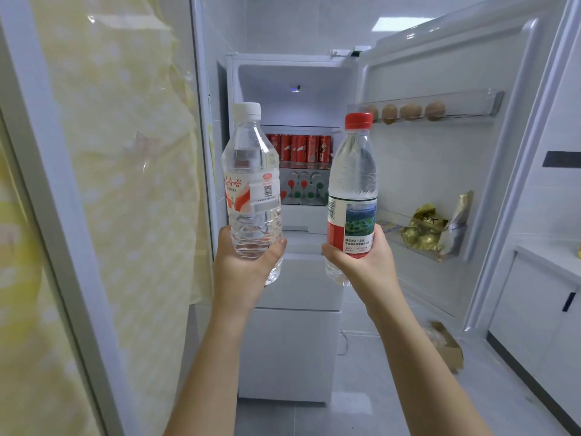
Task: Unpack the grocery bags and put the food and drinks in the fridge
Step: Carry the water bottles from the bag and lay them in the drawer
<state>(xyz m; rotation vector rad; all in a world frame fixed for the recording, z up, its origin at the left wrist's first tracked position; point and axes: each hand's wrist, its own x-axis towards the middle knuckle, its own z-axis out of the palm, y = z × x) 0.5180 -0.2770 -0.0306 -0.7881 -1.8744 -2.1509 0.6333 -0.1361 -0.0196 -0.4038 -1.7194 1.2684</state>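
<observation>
Two bottles upright, caps up: left hand [243,262] grips white-capped bottle [251,190] low, right hand [361,262] grips red-capped bottle [353,190] low, facing open fridge [295,99].

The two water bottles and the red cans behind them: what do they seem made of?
White-capped clear water bottle: thin transparent plastic, glossy, with ribbed walls. Red-capped clear water bottle: same plastic, with a glossy printed film label. Red drink cans: probably aluminium, shiny printed finish.

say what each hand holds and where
Left hand grips the white-capped water bottle, right hand the red-capped water bottle, both by the lower body.
</observation>
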